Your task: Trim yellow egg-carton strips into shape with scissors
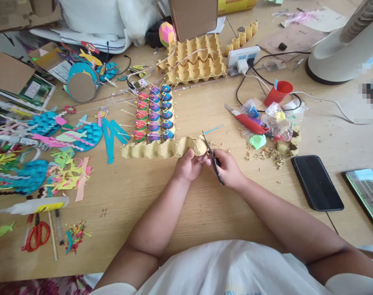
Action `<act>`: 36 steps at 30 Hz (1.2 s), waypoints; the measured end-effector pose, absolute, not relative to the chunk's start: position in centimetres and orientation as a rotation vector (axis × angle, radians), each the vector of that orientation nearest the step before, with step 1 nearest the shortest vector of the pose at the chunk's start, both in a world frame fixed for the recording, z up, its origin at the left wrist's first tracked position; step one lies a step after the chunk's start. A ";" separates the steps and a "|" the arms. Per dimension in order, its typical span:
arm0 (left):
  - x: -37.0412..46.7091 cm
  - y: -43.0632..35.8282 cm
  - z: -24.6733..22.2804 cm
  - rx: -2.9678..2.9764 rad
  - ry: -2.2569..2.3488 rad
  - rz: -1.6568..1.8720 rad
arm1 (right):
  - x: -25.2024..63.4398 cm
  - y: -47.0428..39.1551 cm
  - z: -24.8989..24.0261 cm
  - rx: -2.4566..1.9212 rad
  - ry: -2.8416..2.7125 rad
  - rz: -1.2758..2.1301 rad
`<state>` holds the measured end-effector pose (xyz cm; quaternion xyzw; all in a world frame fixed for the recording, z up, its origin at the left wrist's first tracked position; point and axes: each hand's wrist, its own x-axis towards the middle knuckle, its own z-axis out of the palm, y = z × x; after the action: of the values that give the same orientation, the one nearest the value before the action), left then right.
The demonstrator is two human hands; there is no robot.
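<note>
1. egg-carton strip point(161, 148) — lying on the wooden table point(137, 196), its right end pinched in the left hand point(188, 167).
2. right hand point(227, 168) grips black scissors point(212, 157), blades at the strip's right end.
3. just behind — rows of painted egg cups point(154, 114) stuck with pins.
4. farther back, stacked egg trays point(194, 59).

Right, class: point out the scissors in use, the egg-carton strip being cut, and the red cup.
scissors point(213, 157), head view, blades.
egg-carton strip point(155, 149), head view, middle humps.
red cup point(280, 92), head view, side wall.
</note>
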<state>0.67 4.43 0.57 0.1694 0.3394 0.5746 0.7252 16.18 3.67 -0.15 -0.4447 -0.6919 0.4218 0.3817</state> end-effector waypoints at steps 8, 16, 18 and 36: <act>0.7 4.5 0.8 0.423 0.721 1.292 | 16.3 3.8 0.5 -1.132 -1.745 1.088; 0.7 4.6 1.1 0.366 0.795 1.252 | 16.4 4.0 0.3 -1.209 -1.768 1.075; 0.6 4.6 1.0 0.405 0.739 1.270 | 16.4 4.0 0.3 -1.213 -1.769 1.084; 0.6 4.8 0.9 0.503 0.710 1.287 | 16.3 4.1 0.1 -1.204 -1.718 1.148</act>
<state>0.65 4.83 0.86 0.2270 0.3202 0.5805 0.7134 16.33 4.12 0.14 -0.4685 -0.6684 0.4468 0.3663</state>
